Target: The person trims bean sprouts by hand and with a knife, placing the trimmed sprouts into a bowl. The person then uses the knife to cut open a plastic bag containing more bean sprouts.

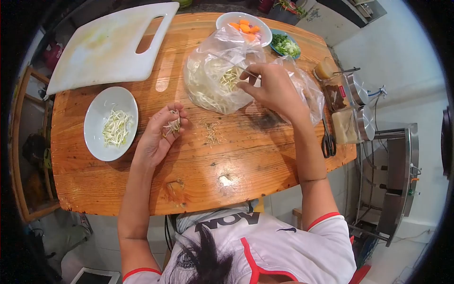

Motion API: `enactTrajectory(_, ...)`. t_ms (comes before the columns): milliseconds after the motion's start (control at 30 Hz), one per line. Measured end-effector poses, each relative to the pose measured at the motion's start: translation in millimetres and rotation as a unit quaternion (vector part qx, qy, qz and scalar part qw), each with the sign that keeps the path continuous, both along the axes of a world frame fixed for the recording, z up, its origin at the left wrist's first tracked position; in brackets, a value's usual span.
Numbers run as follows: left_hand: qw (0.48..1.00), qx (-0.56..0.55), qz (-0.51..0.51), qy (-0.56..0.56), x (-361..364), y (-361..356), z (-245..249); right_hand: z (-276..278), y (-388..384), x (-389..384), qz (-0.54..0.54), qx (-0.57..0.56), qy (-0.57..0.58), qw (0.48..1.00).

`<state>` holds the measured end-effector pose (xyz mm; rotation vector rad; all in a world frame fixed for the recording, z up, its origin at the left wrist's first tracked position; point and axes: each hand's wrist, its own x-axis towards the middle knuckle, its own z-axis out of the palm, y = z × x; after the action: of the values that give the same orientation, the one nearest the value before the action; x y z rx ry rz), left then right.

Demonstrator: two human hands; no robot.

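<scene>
My left hand (163, 130) is curled around a small bunch of bean sprouts (173, 124) above the wooden table. At the mouth of a clear plastic bag (201, 78), my right hand (269, 85) has its thumb and fingers bent together; what they pinch is too small to make out. More bean sprouts (230, 79) show inside the bag, just left of those fingertips. A white bowl (94, 137) left of my left hand holds pale sprouts (118, 128). Between my hands, a little pile of brownish sprout tails (212, 132) lies on the wood.
A white cutting board (109, 47) covers the table's (213, 177) far left. Behind the bag are a bowl (227, 20) of cut carrots and a plate of chopped greens (285, 46). Scissors (327, 142), jars (345, 125) and another plastic bag (307, 94) lie at the right.
</scene>
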<state>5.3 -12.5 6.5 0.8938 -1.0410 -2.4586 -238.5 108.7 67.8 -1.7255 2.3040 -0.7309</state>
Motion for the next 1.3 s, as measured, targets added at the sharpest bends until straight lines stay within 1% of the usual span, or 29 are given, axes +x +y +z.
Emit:
enactTrajectory(133,1.000,0.009,-0.022,0.011,-1,3,1,-8,-3,-8,-0.002,0.035,0.036,0.999)
enactTrajectory(233,0.999,0.008,-0.032,0.003,-2,7,3,-11,-7,-7,-0.014,0.039,0.039,0.998)
enactTrajectory(333,0.999,0.017,-0.044,0.015,-1,7,0,-10,-7,-9,-0.020,0.020,0.048,0.998)
enactTrajectory(433,0.998,0.023,-0.053,0.021,-2,9,1,5,-5,-10,-0.006,-0.049,0.010,0.999)
enactTrajectory(467,0.998,0.019,-0.050,0.019,-2,11,2,12,-4,-8,-0.025,-0.034,0.003,0.999)
enactTrajectory(600,0.997,0.007,-0.063,0.036,-3,12,-5,26,3,-7,-0.030,-0.021,-0.088,0.995)
enactTrajectory(733,0.996,-0.015,-0.073,0.047,-5,13,-7,35,4,27,0.023,-0.047,-0.198,0.979)
enactTrajectory(833,0.996,-0.019,-0.071,0.059,-4,18,-6,27,1,52,0.052,-0.011,-0.207,0.977)
enactTrajectory(867,0.995,-0.023,-0.067,0.066,-4,19,-6,19,0,58,0.062,-0.008,-0.187,0.980)
enactTrajectory(967,0.994,-0.024,-0.070,0.077,-4,22,-4,-1,-2,73,0.113,-0.074,-0.109,0.985)
enactTrajectory(1000,0.994,-0.023,-0.074,0.079,-4,23,-3,-4,-1,76,0.112,-0.050,-0.146,0.982)
enactTrajectory(1200,0.992,-0.065,-0.076,0.072,-3,19,2,9,1,76,0.131,-0.026,-0.137,0.981)
enactTrajectory(1300,0.995,-0.037,-0.051,0.083,1,17,7,5,3,69,0.174,-0.016,-0.167,0.970)
